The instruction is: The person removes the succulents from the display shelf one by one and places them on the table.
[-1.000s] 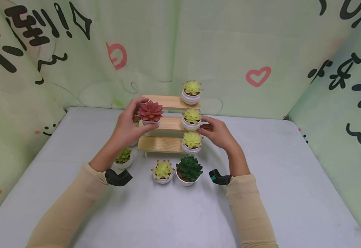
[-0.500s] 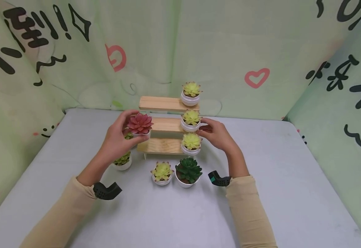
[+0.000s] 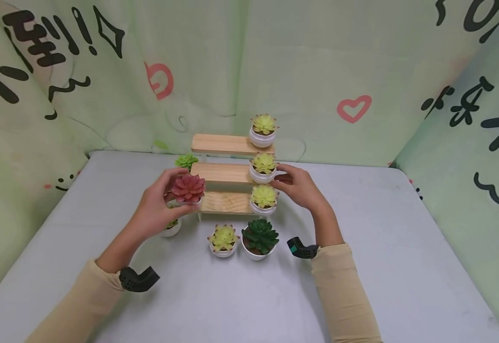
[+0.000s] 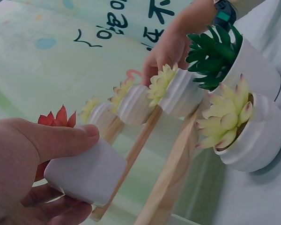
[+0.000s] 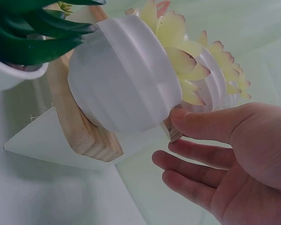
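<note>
The left hand [image 3: 157,209] grips the red succulent pot [image 3: 188,189] between thumb and curled fingers, just off the left end of the wooden stand [image 3: 225,202]. The right hand [image 3: 301,186], fingers relaxed and holding nothing, touches the stand's right end. Keep the pot upright; avoid the green succulent pot [image 3: 172,226] beneath the left hand.

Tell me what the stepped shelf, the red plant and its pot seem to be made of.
The shelf looks like pale unfinished wood: grain lines and raw cut ends show. The red plant is probably plastic: its leaves are stiff, uniform and slightly glossy. Its pot, which the left hand grips, is smooth matte white, perhaps ceramic or plastic; the pictures cannot settle which.
</note>
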Demonstrator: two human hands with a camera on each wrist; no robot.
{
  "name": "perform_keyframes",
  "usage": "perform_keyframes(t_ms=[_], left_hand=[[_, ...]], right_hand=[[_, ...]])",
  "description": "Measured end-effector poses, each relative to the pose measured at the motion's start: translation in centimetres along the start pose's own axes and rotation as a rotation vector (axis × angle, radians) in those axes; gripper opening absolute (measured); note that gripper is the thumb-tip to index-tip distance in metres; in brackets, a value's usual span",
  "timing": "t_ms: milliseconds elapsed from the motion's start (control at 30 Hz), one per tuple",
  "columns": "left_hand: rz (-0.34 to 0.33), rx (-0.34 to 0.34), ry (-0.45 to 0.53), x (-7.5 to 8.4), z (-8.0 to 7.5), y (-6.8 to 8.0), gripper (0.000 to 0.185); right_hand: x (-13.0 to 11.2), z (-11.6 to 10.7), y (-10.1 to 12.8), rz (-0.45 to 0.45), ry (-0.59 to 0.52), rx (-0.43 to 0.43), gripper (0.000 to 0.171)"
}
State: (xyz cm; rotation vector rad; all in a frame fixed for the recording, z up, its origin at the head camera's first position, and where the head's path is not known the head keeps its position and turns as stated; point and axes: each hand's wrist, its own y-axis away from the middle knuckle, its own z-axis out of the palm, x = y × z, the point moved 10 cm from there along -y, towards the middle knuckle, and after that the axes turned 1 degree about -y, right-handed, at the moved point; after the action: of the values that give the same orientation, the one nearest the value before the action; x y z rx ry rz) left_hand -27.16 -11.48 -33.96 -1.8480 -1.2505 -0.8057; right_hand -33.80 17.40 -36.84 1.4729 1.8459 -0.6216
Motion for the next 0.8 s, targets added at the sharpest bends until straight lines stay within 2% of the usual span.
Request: perform_keyframes(t_ms=[333,667,800], left_hand=[[0.038,-0.029,-0.041,-0.1,0.3,1.1,0.078],[0.059,-0.067,-0.054,-0.1,0.7,1.2,0.079],[0.054,-0.094,-0.029,-0.2,1.0,1.2,0.080]], right_hand=[[-0.1,0.1,-0.1,-0.003,-0.005,-0.004,0.051],[-0.2,0.0,0.1,-0.016,-0.006,-0.003,0.051],[-0.2,0.0,0.1,-0.010,-0.011,-0.005,0.051]])
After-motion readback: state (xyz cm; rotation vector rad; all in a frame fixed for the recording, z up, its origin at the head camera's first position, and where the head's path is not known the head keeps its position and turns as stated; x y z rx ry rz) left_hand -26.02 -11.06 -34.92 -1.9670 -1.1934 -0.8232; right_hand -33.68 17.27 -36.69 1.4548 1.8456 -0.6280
